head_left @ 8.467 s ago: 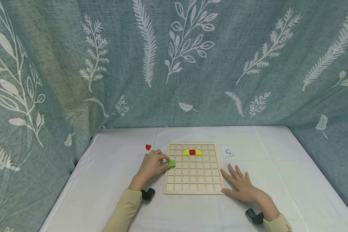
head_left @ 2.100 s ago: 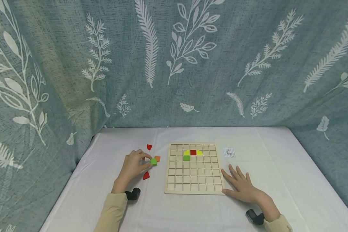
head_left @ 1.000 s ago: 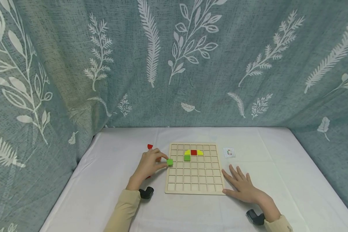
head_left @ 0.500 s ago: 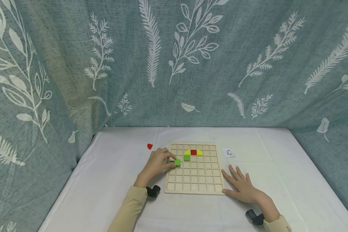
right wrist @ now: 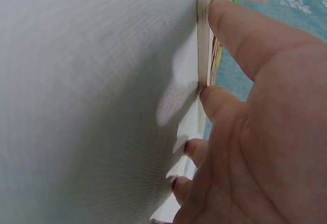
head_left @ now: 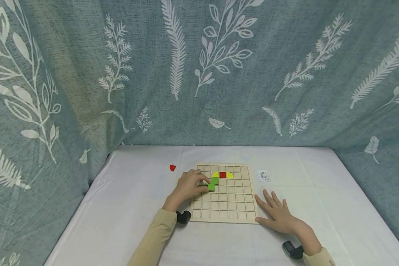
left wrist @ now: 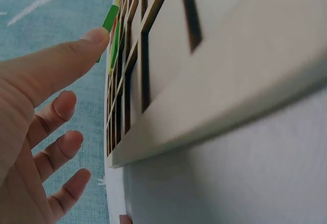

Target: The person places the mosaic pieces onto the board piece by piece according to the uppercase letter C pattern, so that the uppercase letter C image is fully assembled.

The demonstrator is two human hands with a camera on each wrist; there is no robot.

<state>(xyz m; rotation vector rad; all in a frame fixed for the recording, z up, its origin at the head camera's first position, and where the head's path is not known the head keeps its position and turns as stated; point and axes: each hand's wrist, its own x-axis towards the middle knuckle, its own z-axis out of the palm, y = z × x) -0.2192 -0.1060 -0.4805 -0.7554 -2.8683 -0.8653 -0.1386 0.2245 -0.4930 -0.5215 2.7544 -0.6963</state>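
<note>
My left hand pinches a green square tile between thumb and fingers over the wooden grid board. In the left wrist view the tile stands tilted at the thumb tip, and the other fingers are loosely bent. Just behind it, another green tile lies in a cell. Above that one, a red square sits between two yellow rounded pieces. My right hand rests with spread fingers beside the board; in the right wrist view its thumb and a fingertip touch the board's edge.
A red rounded piece lies on the white cloth left of the board. An orange piece is mostly hidden by the left hand. A small printed grid card lies right of the board. A patterned curtain hangs behind.
One green tile went from my left hand into a cell below the left yellow piece. My left hand then carried a second green tile rightward from the cloth over the board. The right hand stayed put.
</note>
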